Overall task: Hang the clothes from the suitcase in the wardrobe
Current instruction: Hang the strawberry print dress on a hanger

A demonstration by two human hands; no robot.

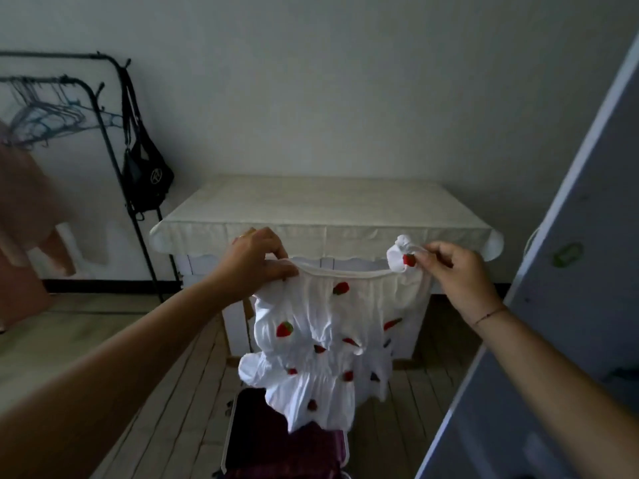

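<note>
A small white dress with red strawberries point(321, 340) hangs spread out in front of me, above the open suitcase point(256, 440) on the floor. My left hand point(257, 255) grips the dress at its left shoulder. At the right shoulder, my right hand point(453, 267) pinches the gathered sleeve. Dark red clothes lie inside the suitcase under the dress's hem. A black clothes rack point(114, 160) with several empty hangers point(48, 115) stands at the far left by the wall.
A table with a pale cloth point(325, 209) stands straight ahead against the wall. A black bag point(145, 174) hangs on the rack's end. Pinkish garments point(24, 216) hang at the left edge. A grey-blue door panel point(560, 288) rises close on my right. The floor is wooden boards.
</note>
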